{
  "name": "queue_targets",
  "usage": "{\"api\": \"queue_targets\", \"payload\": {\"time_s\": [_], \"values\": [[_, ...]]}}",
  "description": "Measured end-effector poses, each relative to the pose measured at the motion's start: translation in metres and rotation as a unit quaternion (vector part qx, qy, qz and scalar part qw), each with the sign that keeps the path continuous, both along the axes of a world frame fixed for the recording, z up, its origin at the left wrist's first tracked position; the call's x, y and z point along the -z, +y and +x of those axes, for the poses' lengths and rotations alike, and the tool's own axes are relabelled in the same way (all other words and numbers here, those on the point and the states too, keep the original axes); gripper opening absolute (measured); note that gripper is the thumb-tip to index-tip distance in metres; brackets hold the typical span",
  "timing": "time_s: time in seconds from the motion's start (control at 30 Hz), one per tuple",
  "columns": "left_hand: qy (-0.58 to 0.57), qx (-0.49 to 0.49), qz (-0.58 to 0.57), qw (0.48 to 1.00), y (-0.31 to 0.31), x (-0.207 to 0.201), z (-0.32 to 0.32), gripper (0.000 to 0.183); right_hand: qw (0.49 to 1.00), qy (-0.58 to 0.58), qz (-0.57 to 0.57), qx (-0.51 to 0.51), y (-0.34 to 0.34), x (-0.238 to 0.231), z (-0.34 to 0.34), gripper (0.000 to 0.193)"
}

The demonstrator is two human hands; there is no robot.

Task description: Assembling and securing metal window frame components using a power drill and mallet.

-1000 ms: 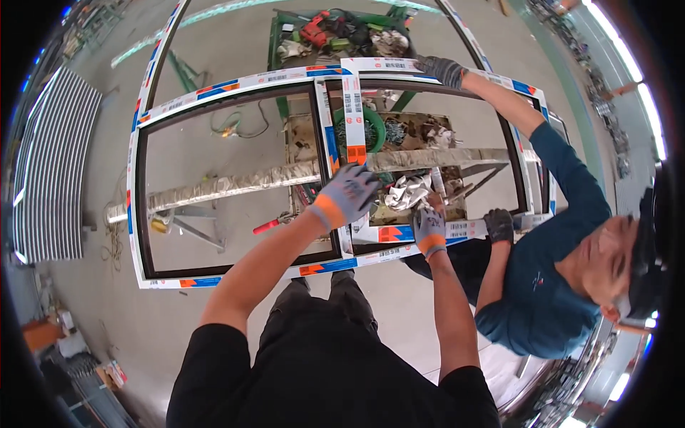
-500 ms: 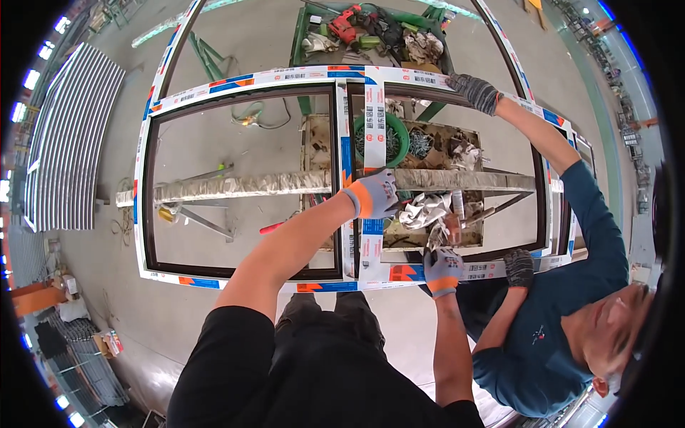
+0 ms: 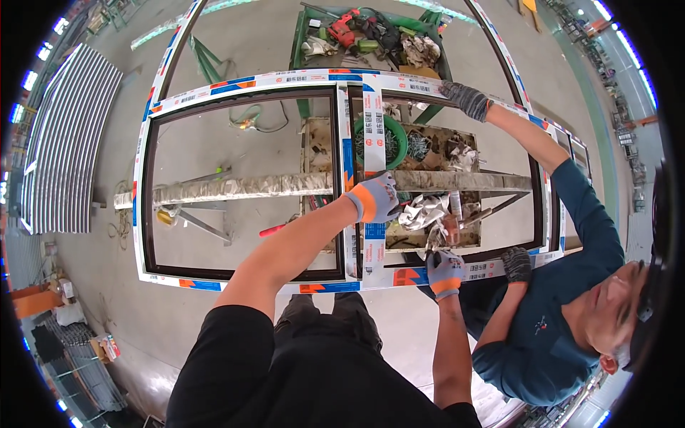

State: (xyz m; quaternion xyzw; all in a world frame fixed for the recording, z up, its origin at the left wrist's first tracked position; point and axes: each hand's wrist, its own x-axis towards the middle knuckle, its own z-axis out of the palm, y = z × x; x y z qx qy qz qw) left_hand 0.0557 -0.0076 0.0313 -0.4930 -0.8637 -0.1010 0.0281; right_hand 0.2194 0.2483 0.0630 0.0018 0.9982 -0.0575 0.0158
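Note:
A large window frame [image 3: 187,283], wrapped in white, blue and orange film, lies across a support bar. My left hand [image 3: 374,197], in a grey and orange glove, curls its fingers over the frame's middle upright [image 3: 374,132]. Lower down, my right hand [image 3: 445,272], gloved alike, is closed around the near rail [image 3: 481,270]; its fingertips are partly hidden. A co-worker at the right rests one dark-gloved hand [image 3: 467,101] on the upper crossbar and holds the near rail with the other hand [image 3: 515,265], beside my right.
Under the frame runs the film-wrapped support bar [image 3: 242,188]. A tray [image 3: 464,235] there carries a green bowl [image 3: 397,146] of screws and crumpled wrapping. Beyond stands a green tool cart [image 3: 300,57] with a red power tool [image 3: 344,28]. Stacked metal profiles [image 3: 68,143] are at left.
The frame's right-hand part has shifted slightly left, along with the co-worker's far hand. My left hand stays on the upright, and my right hand keeps to the near rail.

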Motion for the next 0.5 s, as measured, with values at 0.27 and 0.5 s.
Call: {"api": "queue_targets", "payload": {"time_s": [0.27, 0.5], "values": [[-0.043, -0.01, -0.016, 0.999, -0.005, 0.007, 0.0, 0.038, 1.0, 0.007, -0.003, 0.002, 0.001, 0.004, -0.002, 0.027], [-0.054, -0.034, -0.015, 0.998, -0.011, 0.018, -0.005, 0.036, 0.999, -0.044, 0.014, 0.014, -0.011, 0.012, -0.011, 0.032]]}}
